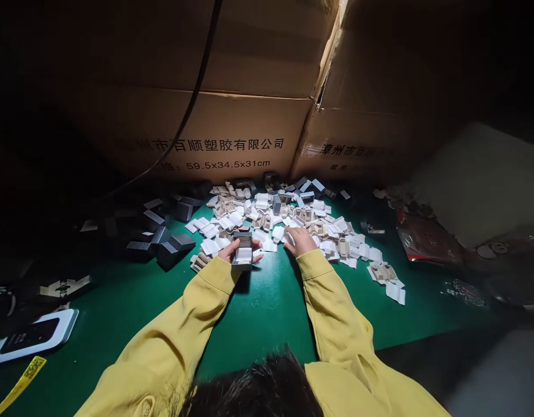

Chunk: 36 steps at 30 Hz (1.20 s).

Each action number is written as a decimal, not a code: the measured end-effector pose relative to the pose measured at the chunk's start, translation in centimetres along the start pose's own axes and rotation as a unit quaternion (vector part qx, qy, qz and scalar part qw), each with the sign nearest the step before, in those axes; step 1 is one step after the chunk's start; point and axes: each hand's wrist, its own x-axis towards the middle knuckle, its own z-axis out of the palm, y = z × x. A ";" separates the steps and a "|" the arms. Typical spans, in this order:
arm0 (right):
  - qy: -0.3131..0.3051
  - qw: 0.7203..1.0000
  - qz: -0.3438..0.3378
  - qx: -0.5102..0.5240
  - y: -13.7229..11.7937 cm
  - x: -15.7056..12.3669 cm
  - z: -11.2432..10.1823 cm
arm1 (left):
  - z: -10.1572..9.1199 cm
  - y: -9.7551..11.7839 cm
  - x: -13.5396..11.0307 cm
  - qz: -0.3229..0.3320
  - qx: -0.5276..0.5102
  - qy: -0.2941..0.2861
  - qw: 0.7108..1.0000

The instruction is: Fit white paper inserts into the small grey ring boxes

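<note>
Green felt covers the table (267, 313), with tall cardboard cartons (232, 116) walling off the dim back. Left hand (232, 250) grips a small open box (243, 252), its raised lid toward the cartons and its long axis running away from the person. Right hand (298, 240) rests flat, fingers spread, on the pile of white inserts (293, 220).

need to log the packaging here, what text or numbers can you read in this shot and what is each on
"市百顺塑胶有限公司" on the left cardboard box, its start in shadow.
"59.5x34.5x31cm" on the same box, below it.
"漳州市百" on the right cardboard box, the rest too dark.
Print inside the lid of the small open box in the left hand: too small to read.
</note>
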 end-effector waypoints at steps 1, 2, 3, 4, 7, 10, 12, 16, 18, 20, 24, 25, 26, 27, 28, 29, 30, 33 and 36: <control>0.007 1.000 -0.011 0.007 -0.4 0.0 -0.3 | 0.0 -0.1 0.1 0.006 0.003 0.000 1.000; 0.015 1.000 -0.022 0.014 -0.9 0.0 -0.6 | 0.0 -0.2 0.2 0.011 0.007 0.003 1.000; 0.024 0.999 -0.034 0.021 -1.5 0.0 -0.9 | 0.1 -0.2 0.2 0.014 0.010 0.006 1.000; 0.032 0.998 -0.044 0.027 -2.1 0.0 -1.2 | 0.1 -0.2 0.3 0.016 0.014 0.010 1.000; 0.063 0.993 -0.080 0.058 -3.7 -0.2 -1.8 | 0.2 -0.2 0.3 0.021 0.030 0.029 0.999; 0.083 0.983 -0.126 0.106 -4.6 -0.4 -1.9 | 0.3 0.0 0.3 0.031 0.041 0.042 0.998; 0.085 0.978 -0.142 0.127 -4.9 -0.5 -1.8 | 0.4 0.1 0.2 0.032 0.038 0.043 0.998; 0.091 0.970 -0.152 0.165 -5.4 -0.5 -1.8 | 0.6 0.2 0.0 0.019 0.039 0.052 0.998; 0.101 0.966 -0.155 0.180 -5.7 -0.4 -1.9 | 0.7 0.3 -0.1 0.012 0.027 0.052 0.998; 0.112 0.962 -0.158 0.193 -6.0 -0.4 -2.1 | 0.8 0.3 -0.1 0.002 0.006 0.045 0.999; 0.126 0.957 -0.153 0.211 -6.4 -0.5 -2.4 | 1.2 0.4 -0.4 -0.011 -0.018 0.036 0.999; 0.131 0.956 -0.152 0.212 -6.4 -0.5 -2.5 | 1.3 0.4 -0.4 -0.011 -0.022 0.035 0.999; 0.134 0.956 -0.152 0.211 -6.4 -0.5 -2.5 | 1.4 0.5 -0.5 -0.010 -0.025 0.036 0.999; 0.133 0.958 -0.150 0.207 -6.3 -0.5 -2.5 | 1.5 0.5 -0.5 -0.009 -0.029 0.038 0.999; 0.127 0.960 -0.147 0.200 -6.3 -0.5 -2.4 | 1.6 0.6 -0.6 -0.006 -0.031 0.041 0.999; 0.119 0.964 -0.142 0.192 -6.2 -0.5 -2.4 | 1.6 0.6 -0.6 -0.002 -0.033 0.045 0.998; 0.110 0.967 -0.138 0.183 -6.1 -0.5 -2.3 | 1.6 0.6 -0.5 0.003 -0.033 0.048 0.998; 0.100 0.971 -0.139 0.167 -5.9 -0.5 -1.9 | 1.6 0.5 -0.4 0.009 -0.034 0.053 0.998; 0.111 0.971 -0.145 0.152 -5.8 -0.5 -1.7 | 1.3 0.4 -0.2 0.003 -0.035 0.054 0.998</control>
